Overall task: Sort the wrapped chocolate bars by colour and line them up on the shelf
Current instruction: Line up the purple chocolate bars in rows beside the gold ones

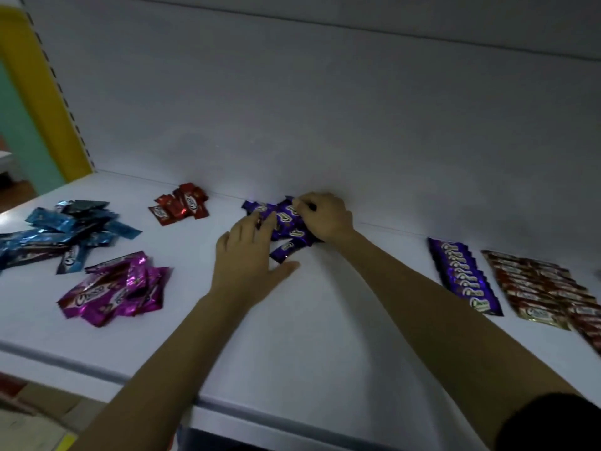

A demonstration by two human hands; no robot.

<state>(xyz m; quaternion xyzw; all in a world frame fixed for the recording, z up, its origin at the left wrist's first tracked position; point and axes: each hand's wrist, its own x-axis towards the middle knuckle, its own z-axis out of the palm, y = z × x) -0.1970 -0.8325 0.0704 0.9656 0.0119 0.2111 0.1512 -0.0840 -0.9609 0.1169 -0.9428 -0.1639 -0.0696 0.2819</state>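
Observation:
A loose heap of small purple bars (287,229) lies near the back of the white shelf (325,320). My right hand (325,216) covers the heap's right side, fingers curled and pinching a purple wrapper at the top. My left hand (250,252) lies flat at the heap's left edge, fingers straight and touching the bars. To the right, larger purple bars (463,275) sit in a neat row, with a row of red bars (546,288) beside them. On the left lie loose piles of blue bars (61,232), magenta bars (117,288) and small red bars (180,205).
The shelf's grey back panel (325,109) rises right behind the purple heap. A yellow upright (42,92) with slots bounds the shelf at the left. The shelf's front lip (130,379) runs across the bottom of the view.

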